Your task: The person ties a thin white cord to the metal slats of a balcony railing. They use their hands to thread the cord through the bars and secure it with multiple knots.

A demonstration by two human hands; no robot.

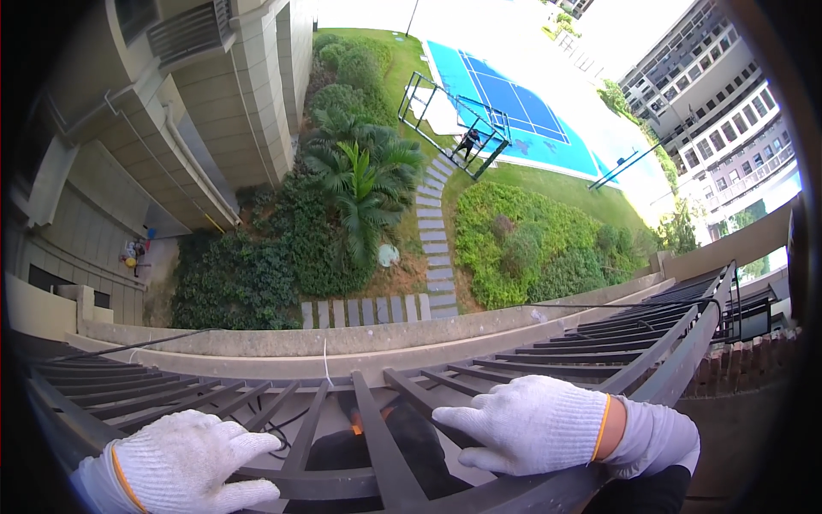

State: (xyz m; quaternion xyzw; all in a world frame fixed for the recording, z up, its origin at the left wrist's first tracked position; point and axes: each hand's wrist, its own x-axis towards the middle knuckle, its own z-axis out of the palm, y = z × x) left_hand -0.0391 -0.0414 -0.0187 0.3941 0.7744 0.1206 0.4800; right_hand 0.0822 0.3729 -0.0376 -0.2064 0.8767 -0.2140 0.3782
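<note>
Head view shows the dark railing (385,445) running crosswise along the lower frame, directly under left hand (184,463) and right hand (531,424), whose grip, closed or loose, I cannot tell.

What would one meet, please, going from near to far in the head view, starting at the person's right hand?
Right gloved hand → concrete ledge → light-green hedge → strip of lawn → blue sports court.

Head-worn fisheye, looking down over railing (383,445); hands (535,427) close, garden (522,244) far.
</note>
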